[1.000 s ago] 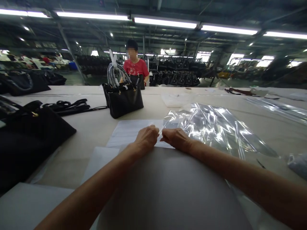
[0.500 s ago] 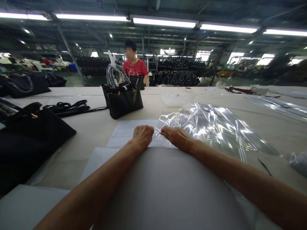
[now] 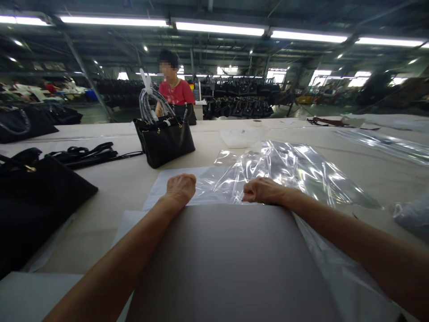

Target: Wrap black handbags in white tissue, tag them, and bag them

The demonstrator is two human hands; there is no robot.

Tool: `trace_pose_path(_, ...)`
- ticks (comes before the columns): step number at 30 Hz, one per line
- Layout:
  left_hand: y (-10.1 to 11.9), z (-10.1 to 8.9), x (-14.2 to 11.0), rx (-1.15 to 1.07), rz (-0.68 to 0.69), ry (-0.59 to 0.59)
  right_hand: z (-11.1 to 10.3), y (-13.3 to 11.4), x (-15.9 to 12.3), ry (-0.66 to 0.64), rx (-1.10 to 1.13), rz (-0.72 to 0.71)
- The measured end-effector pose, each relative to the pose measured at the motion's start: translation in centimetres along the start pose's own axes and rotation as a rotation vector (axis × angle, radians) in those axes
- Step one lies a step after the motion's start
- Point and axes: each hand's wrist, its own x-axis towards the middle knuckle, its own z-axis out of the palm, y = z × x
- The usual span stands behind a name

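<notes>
My left hand (image 3: 182, 188) is closed in a fist, apparently gripping the near left part of a clear plastic sheet (image 3: 214, 181). To its right, my right hand (image 3: 263, 190) is also closed on the plastic, fingers curled and thumb toward the left. Between the hands the film stretches over white paper (image 3: 161, 181) on the table. Below both hands, a large plain grey surface (image 3: 234, 259) fills the front; I cannot tell what it is. More crumpled, shiny clear plastic (image 3: 301, 170) spreads beyond my right hand.
A black handbag (image 3: 167, 143) with wrapped handles stands upright ahead. Another black bag (image 3: 50, 197) lies at left, near black straps (image 3: 83, 154). Across the pale table (image 3: 114, 192) stands a person in a red top (image 3: 177, 93). Black bags (image 3: 241, 107) hang on racks behind.
My hands have moved apart, the left going left and the right going right, with the clear plastic stretched between them. The view has shifted slightly.
</notes>
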Motion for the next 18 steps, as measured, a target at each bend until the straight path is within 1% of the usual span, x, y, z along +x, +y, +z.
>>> trace_pose_path(3,-0.5,-0.5,0.0,-0.008,-0.029,-0.022,-0.3,1.1,-0.8,-0.020,0.004,-0.058)
trace_pose_path(5,-0.9,-0.9,0.1,-0.020,-0.061,-0.031,-0.2,2.3,-1.4,0.020,-0.070,-0.128)
trace_pose_path(8,-2.1,-1.3,0.4,-0.063,-0.114,-0.047,0.8,4.4,-2.5,0.110,-0.188,-0.167)
trace_pose_path(10,-3.0,-1.4,0.8,-0.129,-0.125,-0.081,1.7,5.8,-3.1,0.123,-0.191,-0.166)
trace_pose_path(12,-4.1,-1.3,1.0,-0.217,-0.121,-0.117,2.7,6.9,-3.7,0.130,-0.149,-0.163)
trace_pose_path(14,-5.2,-0.9,1.2,-0.300,-0.143,-0.120,3.7,7.8,-4.0,0.158,-0.109,-0.115)
trace_pose_path(17,-6.7,0.4,0.8,-0.400,-0.199,-0.083,5.1,8.4,-4.5,0.190,-0.084,0.018)
trace_pose_path(18,-7.1,1.0,0.6,-0.516,-0.232,-0.078,5.5,8.4,-4.7,0.204,-0.071,0.060)
